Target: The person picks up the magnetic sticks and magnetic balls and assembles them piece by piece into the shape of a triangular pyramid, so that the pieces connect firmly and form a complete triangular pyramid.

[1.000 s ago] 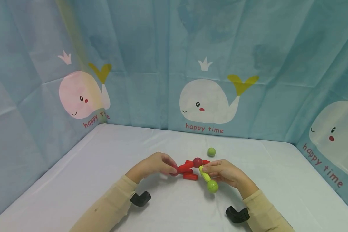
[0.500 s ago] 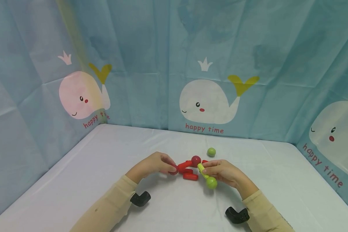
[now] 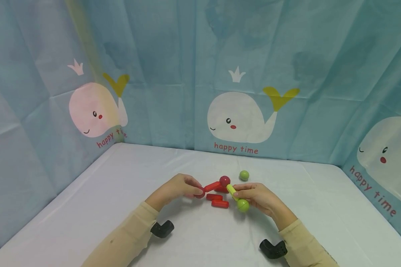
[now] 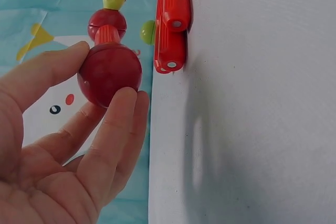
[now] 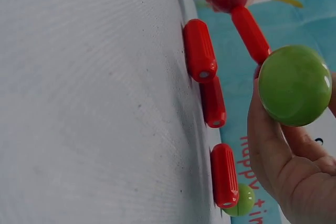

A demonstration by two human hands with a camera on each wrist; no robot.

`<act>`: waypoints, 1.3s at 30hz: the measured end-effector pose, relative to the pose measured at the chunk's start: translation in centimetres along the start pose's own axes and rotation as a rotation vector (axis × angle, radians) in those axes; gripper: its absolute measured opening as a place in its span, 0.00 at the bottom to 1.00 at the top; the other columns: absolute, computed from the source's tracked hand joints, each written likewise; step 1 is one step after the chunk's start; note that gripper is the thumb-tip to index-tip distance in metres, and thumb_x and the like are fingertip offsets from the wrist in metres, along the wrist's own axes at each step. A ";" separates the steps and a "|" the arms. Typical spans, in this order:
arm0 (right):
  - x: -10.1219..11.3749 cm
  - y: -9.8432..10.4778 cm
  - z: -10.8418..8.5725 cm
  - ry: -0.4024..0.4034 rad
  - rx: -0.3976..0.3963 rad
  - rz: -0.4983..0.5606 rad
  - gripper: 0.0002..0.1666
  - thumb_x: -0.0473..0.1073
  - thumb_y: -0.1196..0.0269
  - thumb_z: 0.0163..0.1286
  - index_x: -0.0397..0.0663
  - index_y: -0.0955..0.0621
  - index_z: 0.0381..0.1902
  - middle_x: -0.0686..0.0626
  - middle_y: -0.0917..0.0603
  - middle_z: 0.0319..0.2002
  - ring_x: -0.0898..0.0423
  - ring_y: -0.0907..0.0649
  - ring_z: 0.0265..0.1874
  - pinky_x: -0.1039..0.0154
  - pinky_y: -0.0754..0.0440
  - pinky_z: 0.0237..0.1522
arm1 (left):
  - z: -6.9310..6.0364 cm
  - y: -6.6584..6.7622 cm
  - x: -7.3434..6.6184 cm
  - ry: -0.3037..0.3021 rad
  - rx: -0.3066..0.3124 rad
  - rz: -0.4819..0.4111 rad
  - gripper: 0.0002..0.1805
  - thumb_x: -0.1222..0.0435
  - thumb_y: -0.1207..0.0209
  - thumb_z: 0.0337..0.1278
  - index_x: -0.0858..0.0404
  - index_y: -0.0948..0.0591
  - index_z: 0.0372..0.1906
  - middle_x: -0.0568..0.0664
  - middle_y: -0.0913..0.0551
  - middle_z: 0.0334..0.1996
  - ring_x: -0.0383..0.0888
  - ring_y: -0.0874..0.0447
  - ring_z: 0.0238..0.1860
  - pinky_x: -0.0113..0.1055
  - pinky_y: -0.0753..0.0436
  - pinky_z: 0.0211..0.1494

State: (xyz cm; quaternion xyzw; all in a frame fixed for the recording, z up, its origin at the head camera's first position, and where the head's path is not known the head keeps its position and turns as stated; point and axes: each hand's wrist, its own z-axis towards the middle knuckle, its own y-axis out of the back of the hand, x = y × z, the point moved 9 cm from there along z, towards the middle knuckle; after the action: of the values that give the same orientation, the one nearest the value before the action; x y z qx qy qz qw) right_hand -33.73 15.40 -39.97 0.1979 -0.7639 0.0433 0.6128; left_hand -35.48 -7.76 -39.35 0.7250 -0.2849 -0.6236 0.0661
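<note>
My left hand [image 3: 180,187] pinches a dark red ball [image 4: 110,77] between thumb and fingers. From that ball a red magnetic rod [image 5: 251,34] runs to a second dark red ball [image 3: 225,181]. A yellow-green rod [image 3: 232,191] meets this second ball and bears a green ball [image 5: 294,85] at its near end. My right hand [image 3: 260,198] grips the yellow-green rod, its fingers partly hidden behind the green ball in the right wrist view. The joined chain hangs above the table, between both hands.
Several loose red rods lie on the white table [image 3: 194,237] under the chain, among them a front rod [image 3: 219,203] and one just behind it [image 3: 214,197]. A loose green ball [image 3: 244,175] sits farther back. A blue whale-print curtain [image 3: 167,111] stands behind.
The chain has risen and shifted slightly left and away. The second red ball and the green ball both moved up in the head view. Both hands keep their grip.
</note>
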 end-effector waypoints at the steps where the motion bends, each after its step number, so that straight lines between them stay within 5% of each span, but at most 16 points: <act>1: 0.0 0.0 0.0 0.004 0.002 0.004 0.28 0.44 0.33 0.65 0.35 0.21 0.60 0.49 0.14 0.46 0.57 0.18 0.44 0.68 0.18 0.47 | 0.0 0.0 0.1 0.001 -0.006 -0.001 0.11 0.61 0.30 0.53 0.60 0.14 0.41 0.47 0.11 0.36 0.42 0.15 0.36 0.38 0.15 0.47; 11: -0.2 -0.6 0.1 -0.014 0.057 0.145 0.32 0.40 0.38 0.67 0.43 0.27 0.69 0.44 0.23 0.65 0.50 0.24 0.57 0.57 0.19 0.53 | 0.3 0.3 0.5 0.023 -0.044 -0.035 0.11 0.60 0.31 0.55 0.59 0.14 0.42 0.47 0.11 0.37 0.44 0.15 0.38 0.40 0.16 0.50; 17: -0.2 -0.7 0.2 -0.018 0.084 0.175 0.32 0.40 0.40 0.69 0.43 0.29 0.70 0.44 0.23 0.65 0.49 0.23 0.58 0.57 0.18 0.53 | 0.5 0.4 0.6 0.032 -0.045 -0.030 0.14 0.57 0.30 0.54 0.58 0.14 0.44 0.46 0.11 0.38 0.43 0.15 0.40 0.42 0.17 0.51; 29: -0.3 0.3 2.7 -0.053 -0.066 0.044 0.27 0.39 0.38 0.66 0.41 0.22 0.64 0.41 0.26 0.62 0.49 0.27 0.56 0.65 0.19 0.48 | 2.1 0.7 1.5 0.084 -0.110 -0.022 0.14 0.57 0.30 0.55 0.59 0.14 0.44 0.47 0.12 0.39 0.41 0.15 0.39 0.39 0.15 0.52; 39: 0.1 0.9 4.3 -0.088 -0.130 -0.069 0.24 0.39 0.36 0.66 0.41 0.20 0.60 0.39 0.26 0.61 0.47 0.26 0.55 0.58 0.19 0.55 | 3.6 1.1 2.1 0.141 -0.162 -0.049 0.14 0.58 0.29 0.54 0.60 0.14 0.42 0.50 0.13 0.40 0.43 0.15 0.40 0.36 0.14 0.51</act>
State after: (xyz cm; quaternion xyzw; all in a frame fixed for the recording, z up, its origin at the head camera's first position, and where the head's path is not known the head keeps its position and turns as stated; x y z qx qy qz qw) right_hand -38.00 14.85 -40.80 0.1858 -0.7840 -0.0363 0.5912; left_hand -39.13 -8.79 -41.40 0.7662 -0.2101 -0.5934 0.1291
